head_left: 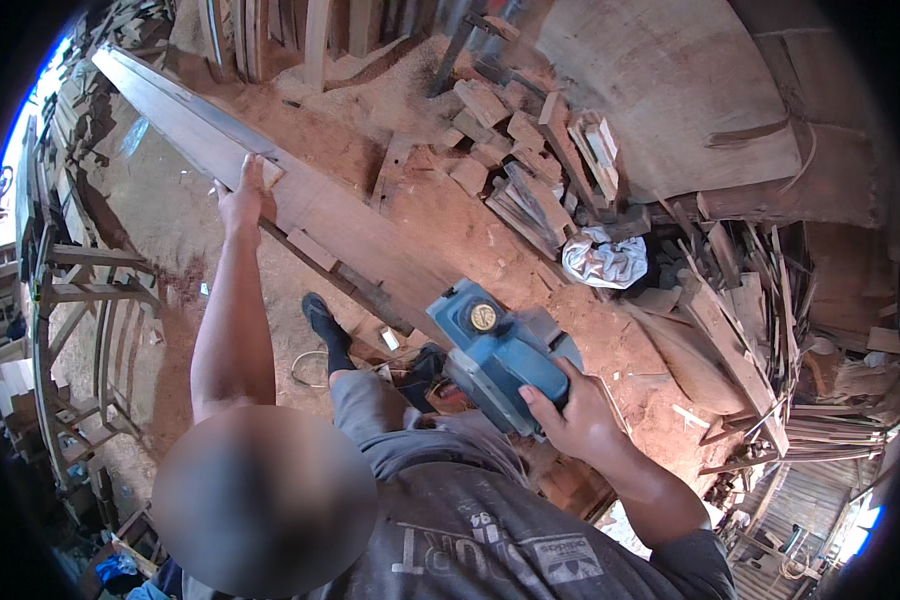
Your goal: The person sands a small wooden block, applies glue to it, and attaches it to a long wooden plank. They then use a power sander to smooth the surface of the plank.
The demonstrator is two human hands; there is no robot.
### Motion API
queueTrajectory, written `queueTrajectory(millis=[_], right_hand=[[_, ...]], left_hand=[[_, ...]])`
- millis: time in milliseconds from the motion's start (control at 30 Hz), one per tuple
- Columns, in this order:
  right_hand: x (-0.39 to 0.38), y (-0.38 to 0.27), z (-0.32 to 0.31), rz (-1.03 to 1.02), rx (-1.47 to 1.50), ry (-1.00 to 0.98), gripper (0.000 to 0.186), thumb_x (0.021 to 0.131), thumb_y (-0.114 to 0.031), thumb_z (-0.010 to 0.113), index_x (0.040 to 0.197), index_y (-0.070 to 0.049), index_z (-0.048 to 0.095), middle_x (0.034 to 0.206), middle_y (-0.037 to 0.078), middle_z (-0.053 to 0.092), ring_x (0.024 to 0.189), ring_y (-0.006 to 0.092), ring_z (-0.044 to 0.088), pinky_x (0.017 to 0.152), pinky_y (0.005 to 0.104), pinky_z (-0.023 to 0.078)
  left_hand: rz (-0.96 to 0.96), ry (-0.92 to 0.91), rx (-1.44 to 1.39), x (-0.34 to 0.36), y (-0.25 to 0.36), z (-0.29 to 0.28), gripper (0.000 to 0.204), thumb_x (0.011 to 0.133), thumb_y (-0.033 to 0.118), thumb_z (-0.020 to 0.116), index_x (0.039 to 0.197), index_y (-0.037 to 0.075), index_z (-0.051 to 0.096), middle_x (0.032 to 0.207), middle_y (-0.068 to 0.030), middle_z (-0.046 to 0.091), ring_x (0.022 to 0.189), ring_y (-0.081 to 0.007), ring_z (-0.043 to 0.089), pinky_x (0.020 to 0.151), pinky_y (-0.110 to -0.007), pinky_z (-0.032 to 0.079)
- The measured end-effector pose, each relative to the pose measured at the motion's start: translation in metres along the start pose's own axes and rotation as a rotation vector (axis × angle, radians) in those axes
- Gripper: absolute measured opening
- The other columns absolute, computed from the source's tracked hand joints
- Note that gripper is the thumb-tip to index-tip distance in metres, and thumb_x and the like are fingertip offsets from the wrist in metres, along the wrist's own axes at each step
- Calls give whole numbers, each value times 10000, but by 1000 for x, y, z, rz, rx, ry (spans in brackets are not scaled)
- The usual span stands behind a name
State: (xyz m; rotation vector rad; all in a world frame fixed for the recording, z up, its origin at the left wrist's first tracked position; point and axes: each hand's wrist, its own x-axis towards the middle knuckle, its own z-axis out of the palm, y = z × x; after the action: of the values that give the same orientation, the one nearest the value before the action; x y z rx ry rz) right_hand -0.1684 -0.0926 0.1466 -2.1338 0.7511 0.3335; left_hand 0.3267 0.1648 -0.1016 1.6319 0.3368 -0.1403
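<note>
My right hand (582,415) is wrapped round the rear handle of a blue electric planer (495,355) with a round knob on its front. The planer is over the near right end of a long plank bench (370,245); whether its sole touches the wood, I cannot tell. With my arm stretched out, my left hand (242,200) grips the near end of a long wooden board (170,110). That board lies along the far left part of the bench, and some of my fingers are hidden behind its edge.
Wood offcuts (505,140) lie heaped beyond the bench, beside a crumpled pale bag (605,258). A large plywood sheet (670,95) leans at the far right. Wooden frames (95,290) stand at left. Loose strips (740,310) pile up at right. My foot (320,315) is below the bench.
</note>
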Motion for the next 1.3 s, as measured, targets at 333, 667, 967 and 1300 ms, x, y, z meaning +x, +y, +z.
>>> queueTrajectory(millis=[333, 667, 967, 1300], right_hand=[[53, -38, 13, -64, -18, 37, 791, 1006, -600, 669, 1377, 97, 629, 1034, 344, 755, 1010, 502, 755, 909, 513, 602], [-52, 16, -24, 91, 9, -10, 710, 987, -467, 749, 1360, 122, 619, 1091, 365, 746, 1048, 493, 759, 934, 497, 605], [-11, 7, -1, -7, -29, 25, 652, 987, -435, 768, 1258, 140, 624, 942, 352, 733, 950, 527, 748, 845, 537, 596], [38, -23, 14, -134, -116, 112, 655, 1014, -418, 752, 1335, 137, 622, 1039, 332, 756, 986, 455, 778, 866, 453, 603]], left_hand=[[-61, -86, 71, -36, 39, 12, 1144, 913, 473, 883, 1692, -60, 235, 1524, -192, 615, 1378, -294, 610, 1141, -399, 483], [341, 242, 575, -18, 19, -6, 876, 954, 559, 799, 1536, -36, 526, 1472, -253, 639, 1355, -371, 622, 1165, -457, 463], [824, -867, 338, -354, 69, 49, 527, 854, 296, 921, 1280, 39, 748, 1115, -182, 778, 982, -378, 749, 871, -450, 608], [811, -1142, 415, -279, 87, 44, 558, 901, 167, 856, 1419, 80, 668, 1055, -203, 744, 961, -408, 730, 861, -471, 578]])
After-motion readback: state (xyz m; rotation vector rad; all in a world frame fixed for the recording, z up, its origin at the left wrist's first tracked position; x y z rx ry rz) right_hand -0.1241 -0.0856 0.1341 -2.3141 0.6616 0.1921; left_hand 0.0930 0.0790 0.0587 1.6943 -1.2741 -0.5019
